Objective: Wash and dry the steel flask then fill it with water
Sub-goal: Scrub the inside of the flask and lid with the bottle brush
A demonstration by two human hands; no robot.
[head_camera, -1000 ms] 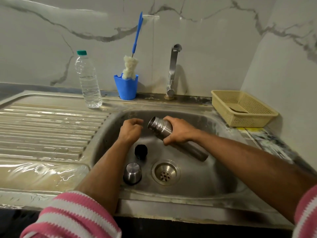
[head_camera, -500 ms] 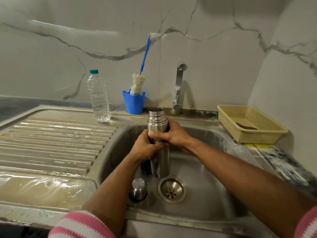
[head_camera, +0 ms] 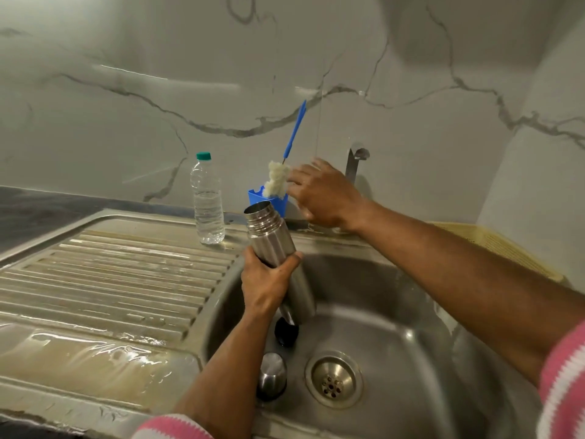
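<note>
I'm seeing brushed silver on the steel flask [head_camera: 271,236] at frame centre, matching the grey steel sink [head_camera: 411,312]. Blue cup [head_camera: 280,202] behind it, blue-handled brush [head_camera: 295,131] with a cream head. Clear bottle [head_camera: 207,201], teal cap (upper middle). White wall [head_camera: 126,90] with grey marble veining. Pale yellow basket [head_camera: 506,245] at right. Pink-and-white striped sleeves [head_camera: 563,384] along the bottom edge.

Dim greenish light, glare on wet drainboard [head_camera: 95,353], wide-angle edge bending
</note>
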